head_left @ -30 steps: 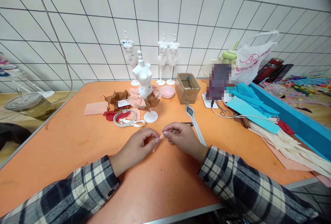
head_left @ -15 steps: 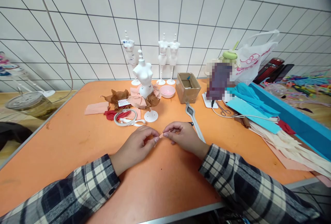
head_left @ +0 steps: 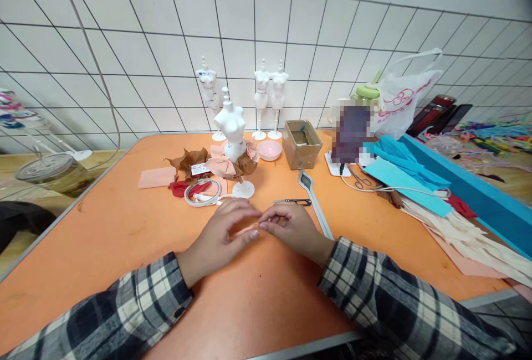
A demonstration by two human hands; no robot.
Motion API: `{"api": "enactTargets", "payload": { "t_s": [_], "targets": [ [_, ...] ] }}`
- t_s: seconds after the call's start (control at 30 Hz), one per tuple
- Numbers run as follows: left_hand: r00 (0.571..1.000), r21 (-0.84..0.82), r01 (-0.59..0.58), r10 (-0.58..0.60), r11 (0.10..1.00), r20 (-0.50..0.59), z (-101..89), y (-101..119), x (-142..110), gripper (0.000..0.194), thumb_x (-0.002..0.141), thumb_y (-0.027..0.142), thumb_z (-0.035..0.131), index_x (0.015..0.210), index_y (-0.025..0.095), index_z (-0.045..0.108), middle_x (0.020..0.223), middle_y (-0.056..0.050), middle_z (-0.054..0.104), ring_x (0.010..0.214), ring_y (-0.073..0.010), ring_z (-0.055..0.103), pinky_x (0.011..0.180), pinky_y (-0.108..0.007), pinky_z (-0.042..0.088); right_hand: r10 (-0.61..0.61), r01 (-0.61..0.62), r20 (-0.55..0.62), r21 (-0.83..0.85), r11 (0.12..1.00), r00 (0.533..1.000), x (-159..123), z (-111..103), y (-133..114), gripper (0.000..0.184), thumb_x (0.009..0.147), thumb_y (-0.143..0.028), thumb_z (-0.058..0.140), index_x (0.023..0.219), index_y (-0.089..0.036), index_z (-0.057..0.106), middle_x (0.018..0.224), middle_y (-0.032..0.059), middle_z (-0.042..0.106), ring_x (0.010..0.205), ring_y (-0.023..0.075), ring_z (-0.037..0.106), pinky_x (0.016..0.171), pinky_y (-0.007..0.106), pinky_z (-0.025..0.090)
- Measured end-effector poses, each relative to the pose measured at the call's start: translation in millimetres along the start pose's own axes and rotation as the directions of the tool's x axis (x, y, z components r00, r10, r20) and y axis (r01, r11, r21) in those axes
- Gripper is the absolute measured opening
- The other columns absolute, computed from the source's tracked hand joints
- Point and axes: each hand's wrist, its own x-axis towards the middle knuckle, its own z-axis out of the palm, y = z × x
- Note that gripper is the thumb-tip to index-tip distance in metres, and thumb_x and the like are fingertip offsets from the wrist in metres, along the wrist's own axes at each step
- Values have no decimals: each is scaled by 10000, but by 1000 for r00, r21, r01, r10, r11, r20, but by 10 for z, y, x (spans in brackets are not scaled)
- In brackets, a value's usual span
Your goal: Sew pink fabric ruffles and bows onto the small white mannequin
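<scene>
A small peach-coloured strip [head_left: 248,229], apparently crepe paper or thin cloth, is pinched at its right end by my right hand [head_left: 293,230]. The strip's left end runs into the gap between the thumb and fingers of my left hand [head_left: 220,238], which are apart. Just beyond the hands stands a white dress-form figure [head_left: 231,124] with a ruffled peach and brown piece [head_left: 224,165] round its waist. A slim dark-handled cutting tool [head_left: 296,202] lies behind my right hand. Close past my left hand are a roll of white tape [head_left: 202,203] and red scraps [head_left: 178,189].
An open cardboard box [head_left: 302,155] and a pink bowl [head_left: 269,150] stand at the back. To the right lie a grey strap-like band [head_left: 315,199], scissors [head_left: 361,181], blue sheets [head_left: 409,187] and cream strips [head_left: 453,224]. A peach sheet [head_left: 157,177] lies left.
My left thumb and fingers have parted from their pinch on the strip. My right hand has shifted slightly left and still pinches it. The slim cutting tool shows more fully.
</scene>
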Motion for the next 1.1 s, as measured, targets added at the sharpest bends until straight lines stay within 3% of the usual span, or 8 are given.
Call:
{"api": "enactTargets", "payload": {
  "t_s": [0.2,0.43,0.57,0.63,0.73,0.83,1.0,1.1],
  "targets": [
    [996,168,-91,92,982,3,21,-55,-8,116,870,273,623,968,230,668,970,-48,675,1055,-227,552,975,-419,398,33,-34,44,9,999,998,-10,52,51,55,771,-229,692,779,-196,735,744,13,699,642,113,586,587,217,424],
    [992,87,-128,126,988,20,8,-167,33,90,871,205,598,883,218,686,890,-46,699,999,-215,582,925,-386,429,57,-62,85,60,996,995,3,54,38,122,801,-301,674,831,-193,722,760,18,706,643,123,604,580,227,436],
    [992,-140,115,-120,983,-28,16,-196,58,129,868,268,583,818,183,667,901,-68,685,909,-204,611,852,-350,460,-54,67,58,-256,964,997,77,-270,36,313,875,-330,585,1149,-182,612,945,61,667,793,157,605,712,283,461],
    [949,-304,296,-316,906,-19,10,-208,67,174,846,328,603,788,169,643,868,-63,681,829,-193,621,784,-321,472,-90,104,53,-538,837,995,125,-470,104,251,877,-318,578,1081,-179,625,1038,98,628,998,225,554,861,363,415],
    [859,-525,457,-509,718,51,-1,-223,70,224,788,376,667,808,160,612,758,-29,664,697,-155,598,668,-259,453,53,17,76,-717,697,996,176,-649,265,225,826,-335,647,982,-178,611,1030,100,599,985,244,525,842,379,389],
    [839,-618,477,-532,625,110,11,-222,61,250,768,382,697,834,160,600,704,0,638,655,-128,569,633,-225,423,128,-20,94,-726,687,987,192,-650,365,150,818,-294,653,848,-177,564,933,70,591,878,206,518,760,321,377],
    [868,-588,451,-485,672,111,69,-202,35,238,812,397,659,837,165,612,727,4,625,665,-117,550,642,-219,415,183,-125,37,-594,794,982,139,-473,188,32,896,-167,463,881,-194,455,807,29,586,694,153,513,614,253,311],
    [864,-572,450,-497,686,84,90,-185,14,234,827,399,642,847,167,620,728,6,614,651,-112,535,621,-214,414,218,-146,91,-496,856,972,53,-319,-3,64,883,-154,437,907,-203,405,794,17,589,653,147,514,592,247,289]
  ]
}}
